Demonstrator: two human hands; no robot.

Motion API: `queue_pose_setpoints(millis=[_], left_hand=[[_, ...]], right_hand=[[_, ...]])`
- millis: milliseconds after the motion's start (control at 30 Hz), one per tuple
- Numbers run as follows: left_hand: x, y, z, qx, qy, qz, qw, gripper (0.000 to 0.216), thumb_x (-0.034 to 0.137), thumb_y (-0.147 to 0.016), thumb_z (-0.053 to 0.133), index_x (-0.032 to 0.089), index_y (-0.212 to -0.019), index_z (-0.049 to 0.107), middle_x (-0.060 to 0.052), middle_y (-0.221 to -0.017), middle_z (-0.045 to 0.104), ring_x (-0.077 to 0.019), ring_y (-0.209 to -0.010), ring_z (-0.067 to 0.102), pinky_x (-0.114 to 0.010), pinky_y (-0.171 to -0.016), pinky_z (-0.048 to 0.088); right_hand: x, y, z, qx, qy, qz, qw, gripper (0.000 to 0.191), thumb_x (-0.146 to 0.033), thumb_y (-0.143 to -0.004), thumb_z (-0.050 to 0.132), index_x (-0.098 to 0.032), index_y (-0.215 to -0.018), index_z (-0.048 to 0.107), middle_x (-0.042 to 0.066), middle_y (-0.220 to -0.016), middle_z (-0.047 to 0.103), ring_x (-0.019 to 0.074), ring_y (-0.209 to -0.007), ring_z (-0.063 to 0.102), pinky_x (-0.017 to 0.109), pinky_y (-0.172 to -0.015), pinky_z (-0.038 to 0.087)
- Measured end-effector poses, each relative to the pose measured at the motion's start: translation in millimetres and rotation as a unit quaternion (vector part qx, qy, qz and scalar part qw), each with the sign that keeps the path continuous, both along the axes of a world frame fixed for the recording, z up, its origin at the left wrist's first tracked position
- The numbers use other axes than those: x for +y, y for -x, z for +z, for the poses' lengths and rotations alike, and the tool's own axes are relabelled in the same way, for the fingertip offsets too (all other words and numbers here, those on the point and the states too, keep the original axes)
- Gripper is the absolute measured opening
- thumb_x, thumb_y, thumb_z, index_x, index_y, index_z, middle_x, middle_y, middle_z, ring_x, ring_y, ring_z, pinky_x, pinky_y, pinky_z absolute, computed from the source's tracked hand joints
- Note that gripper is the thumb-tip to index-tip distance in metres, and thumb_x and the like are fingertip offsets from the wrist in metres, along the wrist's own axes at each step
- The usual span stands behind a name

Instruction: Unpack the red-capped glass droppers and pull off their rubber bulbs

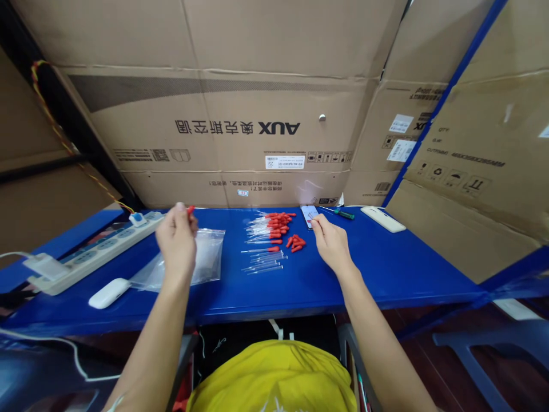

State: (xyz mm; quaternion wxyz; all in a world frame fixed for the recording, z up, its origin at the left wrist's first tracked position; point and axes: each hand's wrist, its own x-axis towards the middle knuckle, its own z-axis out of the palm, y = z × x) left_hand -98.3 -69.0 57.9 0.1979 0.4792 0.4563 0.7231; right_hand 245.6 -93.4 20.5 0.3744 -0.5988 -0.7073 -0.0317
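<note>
My left hand (pixel 176 234) is raised above a clear plastic bag (pixel 208 257), its fingers closed on a red rubber bulb (pixel 191 210) that pokes out beside the thumb. Whether a glass tube is attached to it is hidden. My right hand (pixel 332 240) is pinched in front of a phone (pixel 307 216); a small red spot shows at the fingertips, too small to name. Between the hands lies a pile of glass droppers with red bulbs (pixel 274 224). Loose red bulbs (pixel 295 242) sit to its right, and several bare glass tubes (pixel 266 264) lie nearer me.
A power strip (pixel 107 246) with plugs runs along the left edge of the blue table (pixel 274 300), near a white rounded case (pixel 109 293). At the back right are a green screwdriver (pixel 343 214) and a cream-coloured flat object (pixel 383 219). Cardboard sheets (pixel 240 97) wall the back and right.
</note>
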Motion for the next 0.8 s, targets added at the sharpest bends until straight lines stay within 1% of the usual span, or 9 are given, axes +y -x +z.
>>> queue_pose_setpoints(millis=[67, 133, 233, 300, 433, 533, 600, 700, 800], left_hand=[[-3.9, -15.1, -2.5, 0.036, 0.015, -0.048, 0.998, 0.041, 0.055, -0.099, 0.057, 0.02, -0.077, 0.053, 0.003, -0.065, 0.048, -0.0096, -0.054, 0.042, -0.022, -0.05, 0.033], [-3.9, -29.9, -9.1, 0.054, 0.039, -0.09, 0.994, 0.036, 0.054, -0.095, 0.063, 0.02, -0.083, 0.057, 0.003, -0.07, 0.054, -0.0091, -0.055, 0.046, -0.021, -0.051, 0.037], [-0.2, -42.2, -20.3, 0.061, 0.08, -0.138, 0.985, 0.033, 0.049, -0.086, 0.073, 0.02, -0.091, 0.059, 0.001, -0.081, 0.063, -0.0084, -0.056, 0.051, -0.021, -0.052, 0.039], [1.1, -45.4, -25.4, 0.074, 0.099, -0.15, 0.981, 0.033, 0.047, -0.084, 0.075, 0.019, -0.095, 0.06, -0.001, -0.088, 0.067, -0.0083, -0.058, 0.055, -0.021, -0.052, 0.04], [-0.1, -50.0, -30.1, 0.102, 0.116, -0.17, 0.973, 0.031, 0.043, -0.084, 0.076, 0.019, -0.098, 0.062, -0.001, -0.089, 0.069, -0.0091, -0.059, 0.059, -0.022, -0.054, 0.041], [0.4, -54.0, -33.9, 0.12, 0.117, -0.191, 0.967, 0.031, 0.041, -0.081, 0.078, 0.019, -0.097, 0.062, -0.001, -0.087, 0.069, -0.0104, -0.06, 0.06, -0.023, -0.057, 0.044], [2.2, -55.9, -37.8, 0.135, 0.117, -0.201, 0.963, 0.031, 0.039, -0.08, 0.078, 0.019, -0.097, 0.063, -0.001, -0.087, 0.07, -0.0109, -0.061, 0.06, -0.024, -0.06, 0.046], [5.1, -57.9, -44.7, 0.167, 0.116, -0.216, 0.955, 0.031, 0.041, -0.079, 0.079, 0.018, -0.097, 0.066, -0.003, -0.089, 0.071, -0.0122, -0.065, 0.06, -0.026, -0.064, 0.048], [5.8, -60.1, -50.8, 0.206, 0.126, -0.221, 0.945, 0.03, 0.045, -0.082, 0.076, 0.019, -0.094, 0.068, -0.003, -0.088, 0.072, -0.0134, -0.067, 0.061, -0.026, -0.066, 0.048]], right_hand=[[-0.5, 7.8, 3.3, 0.021, -0.037, 0.038, 0.998, 0.035, -0.039, -0.109, 0.041, -0.023, -0.104, 0.072, 0.01, -0.097, 0.071, 0.0257, -0.097, 0.065, 0.034, -0.088, 0.046], [-1.1, 19.7, 4.6, 0.041, -0.046, 0.06, 0.996, 0.03, -0.04, -0.106, 0.05, -0.024, -0.103, 0.075, 0.01, -0.101, 0.07, 0.0267, -0.102, 0.063, 0.037, -0.093, 0.048], [-3.1, 38.3, 2.0, 0.109, 0.01, 0.123, 0.986, 0.027, -0.04, -0.104, 0.054, -0.023, -0.098, 0.074, 0.006, -0.091, 0.072, 0.0223, -0.086, 0.066, 0.033, -0.082, 0.051], [-5.6, 50.2, -1.9, 0.162, 0.059, 0.181, 0.968, 0.023, -0.037, -0.102, 0.054, -0.023, -0.097, 0.071, 0.003, -0.09, 0.075, 0.0193, -0.08, 0.069, 0.03, -0.077, 0.052], [-11.0, 70.1, -9.6, 0.205, 0.117, 0.257, 0.937, 0.008, -0.031, -0.097, 0.065, -0.025, -0.101, 0.067, -0.001, -0.091, 0.077, 0.0176, -0.086, 0.073, 0.029, -0.083, 0.052], [-11.9, 76.6, -13.8, 0.142, 0.138, 0.258, 0.946, 0.005, -0.028, -0.094, 0.073, -0.024, -0.092, 0.07, -0.002, -0.086, 0.076, 0.0171, -0.083, 0.07, 0.029, -0.085, 0.05], [-11.0, 76.8, -15.9, 0.082, 0.13, 0.24, 0.959, 0.006, -0.028, -0.092, 0.078, -0.025, -0.088, 0.073, 0.0, -0.091, 0.077, 0.0191, -0.089, 0.067, 0.032, -0.087, 0.048], [-9.5, 74.7, -17.9, 0.002, 0.11, 0.206, 0.972, 0.005, -0.028, -0.09, 0.081, -0.026, -0.089, 0.077, 0.003, -0.098, 0.077, 0.0237, -0.1, 0.062, 0.037, -0.092, 0.046], [-9.7, 73.7, -18.6, -0.045, 0.116, 0.179, 0.976, 0.004, -0.029, -0.09, 0.081, -0.026, -0.089, 0.079, 0.005, -0.098, 0.076, 0.0259, -0.103, 0.06, 0.04, -0.092, 0.045]])
